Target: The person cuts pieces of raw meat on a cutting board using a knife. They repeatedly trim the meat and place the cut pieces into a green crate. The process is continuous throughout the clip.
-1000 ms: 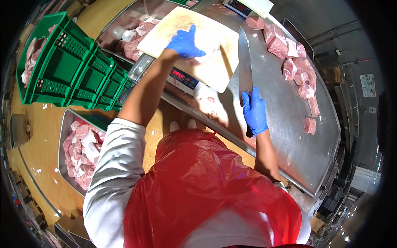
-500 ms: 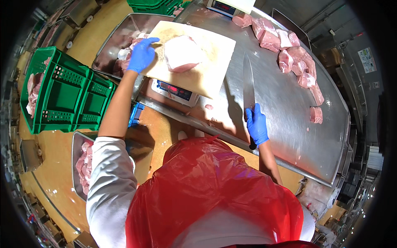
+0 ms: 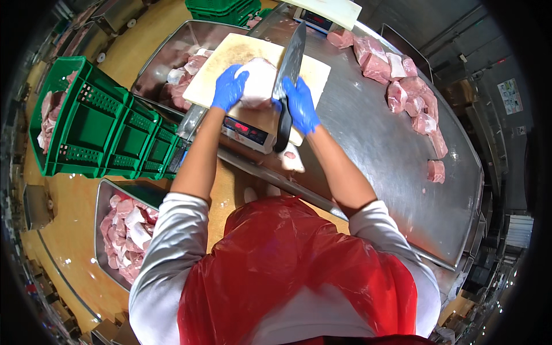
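A thick block of pork (image 3: 257, 80) with a white fat top lies on the cream cutting board (image 3: 230, 52). My left hand (image 3: 230, 87), in a blue glove, grips the left side of the block, its thumb over the top. On the other side, my right hand (image 3: 300, 106), also gloved in blue, holds a large knife (image 3: 295, 52) near the heel of the blade. The blade points away from me beside the meat, and the black handle sticks out toward me below the hand. Under the board stands a digital scale (image 3: 247, 133) with a lit red display.
Several pork pieces (image 3: 376, 68) line the far right of the steel table (image 3: 379, 149). A fatty scrap (image 3: 291, 159) lies near its front edge. Left are a steel tub (image 3: 150, 80), a green crate (image 3: 98, 126) and a meat-filled bin (image 3: 103, 253). Another scale (image 3: 313, 20) stands far back.
My left hand has moved right, from the board's left edge onto the pork block. My right hand has brought the knife left and away from me, from over the steel table to beside the block.
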The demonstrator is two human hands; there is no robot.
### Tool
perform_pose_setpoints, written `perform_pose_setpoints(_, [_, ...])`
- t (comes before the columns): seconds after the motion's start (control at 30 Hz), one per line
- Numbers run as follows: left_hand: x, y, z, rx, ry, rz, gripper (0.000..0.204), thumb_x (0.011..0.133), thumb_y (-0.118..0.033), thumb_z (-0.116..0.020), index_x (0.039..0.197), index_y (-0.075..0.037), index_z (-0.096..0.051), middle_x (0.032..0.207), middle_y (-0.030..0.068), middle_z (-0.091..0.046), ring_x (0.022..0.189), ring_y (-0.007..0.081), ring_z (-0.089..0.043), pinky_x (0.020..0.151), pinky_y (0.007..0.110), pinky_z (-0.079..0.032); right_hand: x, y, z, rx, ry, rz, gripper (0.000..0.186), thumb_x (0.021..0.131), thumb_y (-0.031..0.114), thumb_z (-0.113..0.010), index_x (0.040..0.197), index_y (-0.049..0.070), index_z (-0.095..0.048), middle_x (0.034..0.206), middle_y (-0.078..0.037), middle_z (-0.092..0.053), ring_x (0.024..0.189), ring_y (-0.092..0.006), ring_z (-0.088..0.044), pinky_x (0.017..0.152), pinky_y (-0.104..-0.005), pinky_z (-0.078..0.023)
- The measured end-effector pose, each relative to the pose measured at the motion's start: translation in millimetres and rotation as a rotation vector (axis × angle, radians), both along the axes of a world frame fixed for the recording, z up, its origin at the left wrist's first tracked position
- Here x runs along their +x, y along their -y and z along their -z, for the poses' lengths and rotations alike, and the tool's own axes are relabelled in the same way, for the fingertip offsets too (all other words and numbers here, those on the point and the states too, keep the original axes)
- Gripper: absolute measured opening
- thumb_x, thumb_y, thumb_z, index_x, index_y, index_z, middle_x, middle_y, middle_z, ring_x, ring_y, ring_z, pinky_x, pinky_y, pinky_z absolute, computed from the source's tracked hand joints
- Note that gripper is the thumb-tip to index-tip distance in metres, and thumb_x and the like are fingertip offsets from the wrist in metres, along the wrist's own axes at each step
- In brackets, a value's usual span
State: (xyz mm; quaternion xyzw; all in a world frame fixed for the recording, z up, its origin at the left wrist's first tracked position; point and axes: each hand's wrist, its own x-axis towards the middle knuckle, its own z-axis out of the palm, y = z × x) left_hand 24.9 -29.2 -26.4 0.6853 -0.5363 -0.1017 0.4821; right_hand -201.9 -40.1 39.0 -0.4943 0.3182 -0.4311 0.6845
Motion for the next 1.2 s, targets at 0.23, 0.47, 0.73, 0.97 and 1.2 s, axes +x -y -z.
perform_pose_setpoints(0.23, [-35.5, -130.0, -12.6, 0.157, -0.152, -0.002, 0.021, 0.092, -0.008, -0.064, 0.111, -0.002, -0.070, 0.096, 0.0084, -0.072, 0.087, 0.0139, -0.065, 0.081, 0.030, -0.053, -14.9, 73.3, -41.2, -0.354, -0.289, 0.125, 0.018, 0.105, 0.017, -0.050, 0.115, 0.002, -0.049, 0.078, -0.011, -0.064, 0.059, -0.0200, -0.064, 0.053, -0.0328, -0.053])
perform_pose_setpoints(0.47, [-69.2, -135.8, -7.1, -0.150, -0.450, -0.020, 0.029, 0.087, 0.001, -0.063, 0.116, 0.001, -0.068, 0.096, 0.0110, -0.074, 0.086, 0.0168, -0.071, 0.080, 0.030, -0.056, 11.6, -29.1, -25.6, -1.103, -0.983, -0.224, 0.020, 0.099, 0.016, -0.052, 0.111, 0.000, -0.048, 0.085, -0.031, -0.066, 0.079, -0.0487, -0.065, 0.068, -0.0570, -0.050])
perform_pose_setpoints(0.73, [-41.4, -164.8, -2.4, -0.147, -0.419, -0.252, 0.022, 0.087, 0.001, -0.063, 0.107, 0.001, -0.072, 0.095, 0.0107, -0.074, 0.084, 0.0149, -0.069, 0.079, 0.029, -0.055, -62.2, -35.7, -28.1, -1.063, -1.309, -0.478, 0.021, 0.097, 0.014, -0.053, 0.113, 0.002, -0.046, 0.087, -0.030, -0.065, 0.077, -0.0492, -0.064, 0.066, -0.0557, -0.050])
perform_pose_setpoints(0.97, [-54.2, -169.7, 8.5, -0.248, -0.404, -0.295, 0.018, 0.087, 0.000, -0.066, 0.104, 0.000, -0.071, 0.095, 0.0096, -0.073, 0.085, 0.0152, -0.070, 0.077, 0.030, -0.055, -184.2, -57.4, -78.4, -0.973, -1.531, -0.535, 0.018, 0.098, 0.016, -0.056, 0.111, 0.005, -0.048, 0.093, -0.028, -0.066, 0.080, -0.0488, -0.064, 0.064, -0.0540, -0.051])
perform_pose_setpoints(1.2, [-147.1, -103.7, -34.8, -0.220, 0.227, -0.054, 0.036, 0.087, -0.016, -0.069, 0.120, -0.006, -0.063, 0.100, 0.0150, -0.060, 0.098, 0.0319, -0.061, 0.083, 0.040, -0.054, -128.8, -68.1, -59.3, -0.901, -0.986, -0.089, 0.021, 0.101, 0.017, -0.058, 0.105, 0.000, -0.047, 0.082, -0.029, -0.064, 0.078, -0.0507, -0.063, 0.062, -0.0546, -0.048])
